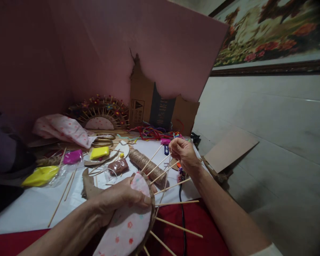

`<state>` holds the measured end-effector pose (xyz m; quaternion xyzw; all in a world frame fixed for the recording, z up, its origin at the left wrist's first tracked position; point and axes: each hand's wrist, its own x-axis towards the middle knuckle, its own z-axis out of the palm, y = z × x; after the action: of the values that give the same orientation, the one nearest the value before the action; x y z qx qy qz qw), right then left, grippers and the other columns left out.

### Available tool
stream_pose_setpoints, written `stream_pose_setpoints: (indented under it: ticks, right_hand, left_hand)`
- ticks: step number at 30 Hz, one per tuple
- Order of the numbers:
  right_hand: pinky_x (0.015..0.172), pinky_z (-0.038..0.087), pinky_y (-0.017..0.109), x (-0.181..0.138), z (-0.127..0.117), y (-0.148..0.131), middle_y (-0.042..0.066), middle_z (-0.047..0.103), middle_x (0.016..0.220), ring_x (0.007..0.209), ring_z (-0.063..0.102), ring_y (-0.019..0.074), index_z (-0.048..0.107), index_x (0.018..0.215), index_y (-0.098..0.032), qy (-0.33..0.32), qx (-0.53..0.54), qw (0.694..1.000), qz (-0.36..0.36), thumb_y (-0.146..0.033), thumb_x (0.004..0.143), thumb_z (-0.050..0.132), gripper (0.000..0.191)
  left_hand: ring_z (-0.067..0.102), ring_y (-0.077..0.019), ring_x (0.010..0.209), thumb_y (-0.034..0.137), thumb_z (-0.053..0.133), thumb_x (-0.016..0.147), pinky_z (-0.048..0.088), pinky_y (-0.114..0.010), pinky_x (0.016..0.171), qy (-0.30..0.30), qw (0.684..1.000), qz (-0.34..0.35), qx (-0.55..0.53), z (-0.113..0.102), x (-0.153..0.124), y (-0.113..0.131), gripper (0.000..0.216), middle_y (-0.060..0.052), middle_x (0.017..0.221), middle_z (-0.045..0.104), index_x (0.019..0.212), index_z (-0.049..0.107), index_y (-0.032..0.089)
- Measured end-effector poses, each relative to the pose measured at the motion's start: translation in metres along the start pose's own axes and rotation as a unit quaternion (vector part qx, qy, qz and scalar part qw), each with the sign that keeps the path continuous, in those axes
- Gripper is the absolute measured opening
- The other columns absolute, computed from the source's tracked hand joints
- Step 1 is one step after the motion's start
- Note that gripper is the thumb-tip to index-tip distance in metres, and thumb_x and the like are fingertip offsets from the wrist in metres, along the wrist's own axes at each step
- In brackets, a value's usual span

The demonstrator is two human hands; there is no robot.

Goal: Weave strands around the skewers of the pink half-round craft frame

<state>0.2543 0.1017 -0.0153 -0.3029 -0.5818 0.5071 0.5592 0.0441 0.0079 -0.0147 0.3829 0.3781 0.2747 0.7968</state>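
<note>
My left hand (130, 195) grips a half-round piece (133, 227) covered in white cloth with small red flowers, its thumb pressed on the cloth face. Wooden sticks (173, 186) fan out from the curved edge, which is wrapped in brown twine. Above the sticks, my right hand (185, 153) is closed in a pinch on a strand of twine (164, 193) that runs down between the sticks to the edge. Behind the sticks lies a thick roll of jute twine (149, 167).
At the back stands a similar half-round piece (100, 122) with colourful decorations, beside a torn cardboard sheet (162, 103). Yellow clay packs (100, 153), a brown clay pack (118, 166), loose sticks (60, 202) and coloured yarn (154, 132) lie on the white table cover (21, 213). A black cable (183, 217) hangs over the front.
</note>
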Motion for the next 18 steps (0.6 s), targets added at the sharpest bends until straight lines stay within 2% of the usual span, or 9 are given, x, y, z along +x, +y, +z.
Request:
stream_pose_setpoints:
  ticks: [4, 10, 15, 18]
  right_hand:
    - [0.041, 0.014, 0.020, -0.001, 0.001, 0.004, -0.007, 0.035, 0.051, 0.044, 0.025, 0.0050, 0.050, 0.063, -0.017, 0.020, -0.021, 1.000, 0.013, -0.046, 0.064, 0.072, 0.037]
    - [0.039, 0.016, 0.019, -0.004, 0.010, 0.021, -0.008, 0.036, 0.050, 0.041, 0.024, 0.0044, 0.049, 0.062, -0.017, -0.042, -0.029, 0.997, 0.054, -0.044, 0.068, 0.068, 0.034]
    - [0.043, 0.031, 0.020, -0.018, 0.037, 0.025, -0.004, 0.050, 0.054, 0.046, 0.041, 0.0073, 0.054, 0.062, -0.016, -0.047, -0.170, 0.983, 0.049, -0.032, 0.068, 0.065, 0.020]
    - [0.050, 0.035, 0.021, -0.028, 0.051, 0.017, -0.003, 0.056, 0.057, 0.052, 0.048, 0.0093, 0.058, 0.063, -0.017, -0.064, -0.309, 0.949, -0.008, -0.022, 0.071, 0.062, 0.011]
  left_hand:
    - [0.051, -0.0093, 0.050, 0.011, 0.071, 0.050, 0.039, -0.021, 0.051, -0.025, 1.000, -0.005, -0.001, -0.003, -0.001, -0.001, 0.028, 0.001, 0.060, 0.060, 0.076, 0.061, 0.014]
    - [0.053, -0.0102, 0.053, 0.015, 0.073, 0.049, 0.041, -0.023, 0.054, -0.051, 0.999, 0.011, 0.008, -0.003, -0.002, -0.002, 0.031, 0.000, 0.063, 0.062, 0.078, 0.062, 0.014]
    - [0.054, -0.0098, 0.057, 0.018, 0.075, 0.054, 0.041, -0.022, 0.059, -0.055, 0.998, 0.006, 0.010, 0.003, -0.008, 0.001, 0.029, 0.001, 0.064, 0.062, 0.080, 0.062, 0.015]
    - [0.053, -0.0089, 0.056, 0.020, 0.077, 0.052, 0.040, -0.021, 0.057, -0.060, 0.998, 0.003, 0.012, 0.003, -0.008, 0.000, 0.031, 0.001, 0.063, 0.061, 0.079, 0.062, 0.015]
